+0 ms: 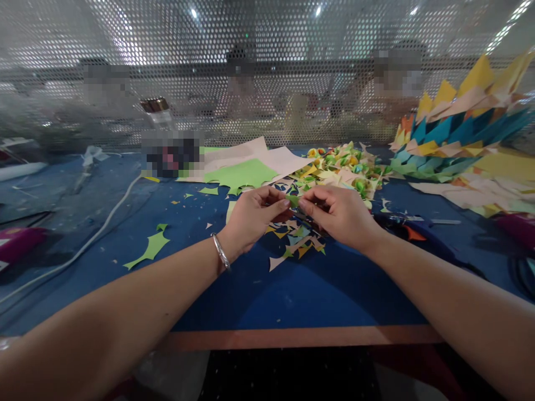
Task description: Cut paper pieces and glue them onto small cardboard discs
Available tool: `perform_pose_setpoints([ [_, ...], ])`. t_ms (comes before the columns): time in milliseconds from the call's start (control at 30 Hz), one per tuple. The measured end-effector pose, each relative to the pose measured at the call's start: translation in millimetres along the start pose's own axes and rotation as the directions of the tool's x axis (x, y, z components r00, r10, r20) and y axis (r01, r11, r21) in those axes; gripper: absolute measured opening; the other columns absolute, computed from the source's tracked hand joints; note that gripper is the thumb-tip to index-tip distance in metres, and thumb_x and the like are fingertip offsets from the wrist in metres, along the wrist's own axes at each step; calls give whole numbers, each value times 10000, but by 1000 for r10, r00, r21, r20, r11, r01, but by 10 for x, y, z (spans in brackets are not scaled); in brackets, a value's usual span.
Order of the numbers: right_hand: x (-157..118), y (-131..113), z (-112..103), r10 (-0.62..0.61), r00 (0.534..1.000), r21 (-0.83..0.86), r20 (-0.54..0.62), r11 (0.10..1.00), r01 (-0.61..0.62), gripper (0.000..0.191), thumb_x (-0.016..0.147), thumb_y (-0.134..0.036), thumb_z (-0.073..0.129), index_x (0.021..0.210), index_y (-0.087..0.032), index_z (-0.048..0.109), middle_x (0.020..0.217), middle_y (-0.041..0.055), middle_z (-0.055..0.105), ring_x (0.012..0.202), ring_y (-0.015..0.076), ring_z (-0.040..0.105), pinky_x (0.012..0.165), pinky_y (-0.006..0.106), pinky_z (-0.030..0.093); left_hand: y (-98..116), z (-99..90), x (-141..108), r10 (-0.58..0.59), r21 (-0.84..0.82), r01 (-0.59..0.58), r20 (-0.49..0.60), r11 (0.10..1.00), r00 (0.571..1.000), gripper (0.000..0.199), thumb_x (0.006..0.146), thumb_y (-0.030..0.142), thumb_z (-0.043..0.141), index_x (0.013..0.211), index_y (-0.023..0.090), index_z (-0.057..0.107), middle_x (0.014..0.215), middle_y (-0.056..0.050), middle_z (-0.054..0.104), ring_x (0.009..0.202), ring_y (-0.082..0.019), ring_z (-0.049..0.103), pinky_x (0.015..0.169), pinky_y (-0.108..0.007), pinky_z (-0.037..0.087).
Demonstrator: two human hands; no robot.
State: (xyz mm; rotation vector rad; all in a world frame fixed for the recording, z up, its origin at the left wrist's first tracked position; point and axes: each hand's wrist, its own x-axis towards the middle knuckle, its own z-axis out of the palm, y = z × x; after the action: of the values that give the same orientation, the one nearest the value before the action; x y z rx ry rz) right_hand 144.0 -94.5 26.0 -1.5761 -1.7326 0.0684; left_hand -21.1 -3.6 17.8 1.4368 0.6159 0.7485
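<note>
Between my two hands is a small green piece of paper (293, 200), held just above the table. My left hand (256, 214) pinches its left end between thumb and fingers; a silver bracelet (220, 252) circles that wrist. On the other end, my right hand (334, 211) is closed in a pinch too. Below the hands lie paper scraps (298, 242) in green, yellow and pale pink. Just behind them, a heap of small curled paper pieces (340, 167) rises beside a green paper sheet (242, 174) with a scalloped cut edge.
A blue tabletop (288, 301) ends at a brown front edge. Right stands layered pointed paper work (455, 128), with a dark blue-handled tool (438, 239) nearer me. Left are a white cable (104, 217), a magenta object (23, 245) and a green offcut (152, 245). A perforated metal screen (271, 33) stands behind.
</note>
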Motion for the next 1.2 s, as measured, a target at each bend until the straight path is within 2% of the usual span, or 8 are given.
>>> perform_pose_setpoints([
  [200, -1, -6, 7, -79, 997, -49, -8, 996, 79, 209, 920, -316, 581, 765, -185, 631, 677, 14, 601, 595, 126, 487, 559, 264, 347, 31, 13, -2, -25, -79, 19, -71, 997, 997, 72, 826, 184, 712, 785, 154, 662, 721, -1, 683, 700, -108, 675, 793, -288, 584],
  [400, -8, 22, 33, -123, 992, -38, 18, 992, 124, 192, 922, -286, 585, 770, -177, 627, 700, 14, 592, 622, 123, 490, 576, 261, 358, 59, 18, -14, -23, -65, 16, -110, 998, 994, 128, 783, 208, 771, 740, 153, 664, 682, 4, 674, 663, -112, 682, 721, -263, 585],
  [600, 1, -9, 37, -113, 992, -50, 61, 992, 116, 197, 924, -283, 565, 763, -182, 615, 678, -1, 537, 607, 117, 463, 567, 263, 337, 61, 1, -8, -30, -20, 28, -104, 999, 994, 179, 722, 264, 828, 725, 153, 687, 680, 1, 667, 655, -122, 671, 701, -277, 589],
  [800, -5, -13, 31, -77, 993, -27, 86, 996, 80, 173, 914, -307, 580, 798, -186, 622, 715, 8, 568, 591, 111, 464, 568, 268, 354, 44, 1, -5, -41, -30, 38, -102, 999, 994, 101, 773, 237, 779, 738, 158, 726, 713, -12, 692, 685, -122, 668, 740, -287, 581],
  [1067, 3, -13, 31, -58, 994, 5, 96, 998, 58, 216, 908, -370, 600, 828, -177, 653, 725, 14, 587, 587, 115, 476, 557, 262, 368, 37, 18, -10, -60, -94, 56, -42, 994, 997, 72, 824, 193, 726, 777, 150, 758, 779, -18, 732, 723, -98, 664, 825, -275, 558],
  [1200, -5, -25, 24, -53, 994, 15, 92, 999, 52, 263, 918, -416, 598, 835, -176, 667, 716, 18, 592, 594, 124, 492, 557, 267, 358, 51, 20, -13, -67, -121, 63, -32, 991, 997, 54, 837, 167, 711, 801, 151, 747, 777, -11, 728, 719, -95, 664, 819, -271, 556],
])
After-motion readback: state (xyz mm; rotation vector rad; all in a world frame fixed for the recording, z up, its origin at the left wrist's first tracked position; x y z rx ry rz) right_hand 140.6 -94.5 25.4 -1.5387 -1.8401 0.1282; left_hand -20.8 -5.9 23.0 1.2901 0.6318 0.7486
